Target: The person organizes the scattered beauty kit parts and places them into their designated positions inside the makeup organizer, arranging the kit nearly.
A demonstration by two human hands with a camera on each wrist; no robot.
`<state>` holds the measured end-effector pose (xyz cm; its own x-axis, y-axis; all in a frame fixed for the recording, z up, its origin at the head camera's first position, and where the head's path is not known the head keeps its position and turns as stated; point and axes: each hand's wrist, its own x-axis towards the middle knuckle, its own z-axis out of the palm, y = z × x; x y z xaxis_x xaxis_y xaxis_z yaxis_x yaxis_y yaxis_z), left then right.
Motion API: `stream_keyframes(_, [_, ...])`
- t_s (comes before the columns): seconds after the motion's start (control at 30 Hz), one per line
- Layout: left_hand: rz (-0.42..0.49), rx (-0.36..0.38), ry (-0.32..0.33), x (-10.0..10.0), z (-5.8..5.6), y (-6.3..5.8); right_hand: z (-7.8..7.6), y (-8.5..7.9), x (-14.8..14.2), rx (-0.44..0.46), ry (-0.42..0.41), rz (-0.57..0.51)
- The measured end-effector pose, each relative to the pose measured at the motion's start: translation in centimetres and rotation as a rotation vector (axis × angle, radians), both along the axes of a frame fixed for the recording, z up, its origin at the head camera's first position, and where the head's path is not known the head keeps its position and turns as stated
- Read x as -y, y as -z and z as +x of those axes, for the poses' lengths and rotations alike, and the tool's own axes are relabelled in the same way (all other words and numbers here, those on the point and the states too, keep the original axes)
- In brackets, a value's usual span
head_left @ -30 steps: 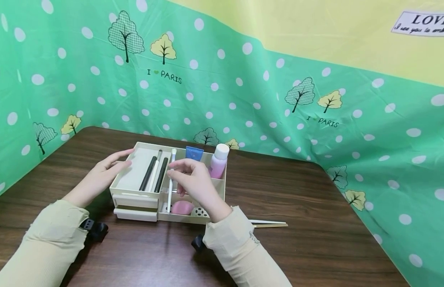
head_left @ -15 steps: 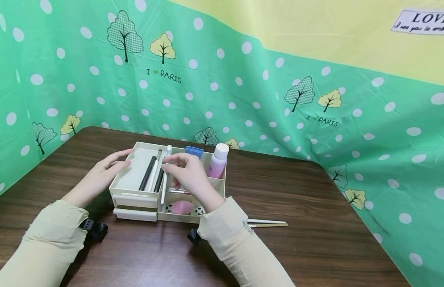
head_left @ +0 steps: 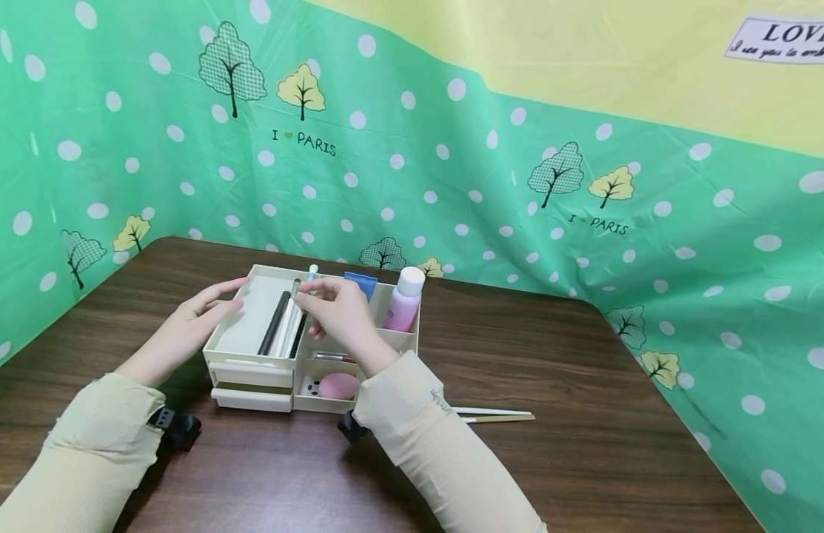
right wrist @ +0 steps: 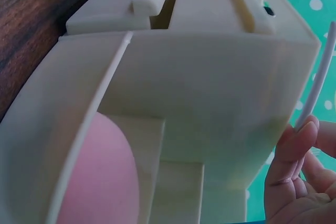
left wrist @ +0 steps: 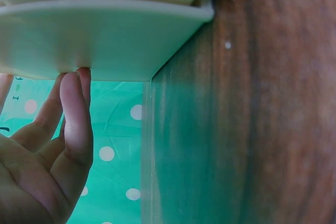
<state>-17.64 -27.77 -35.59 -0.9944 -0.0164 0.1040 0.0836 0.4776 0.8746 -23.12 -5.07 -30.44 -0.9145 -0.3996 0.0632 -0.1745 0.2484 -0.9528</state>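
A cream desk organizer (head_left: 248,314) stands on the table, with a shallow tray on its left and compartments on its right. My right hand (head_left: 350,320) pinches a thin white makeup brush (right wrist: 320,80) between thumb and fingertips, above the tray's right edge. In the head view the brush's pale tip points away, and its handle lies over the slim sticks in the tray. Among those sticks is a black one (head_left: 275,323). With extended fingers, my left hand (head_left: 197,320) touches the organizer's left side; the left wrist view shows the fingertips against that wall.
Right compartments hold a pink bottle with a white cap (head_left: 405,302), a blue tube (head_left: 362,284), a small brush (head_left: 330,357) and a pink sponge (head_left: 338,386). Two slim sticks (head_left: 498,418) lie on the table to the right. A green dotted cloth (head_left: 451,185) hangs behind.
My right hand has moved left with the white brush, from above the middle compartments to the tray's right edge. My left hand stays put against the organizer.
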Motion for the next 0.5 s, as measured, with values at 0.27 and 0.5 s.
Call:
stream_keyframes(0.27, [0.036,-0.023,0.014,0.0,-0.1,0.2,-0.6,0.1,0.9,-0.040,0.019,0.080])
stream_keyframes(0.5, [0.037,-0.028,0.013,0.1,0.0,0.3,-0.7,-0.1,1.3,-0.051,0.013,0.128])
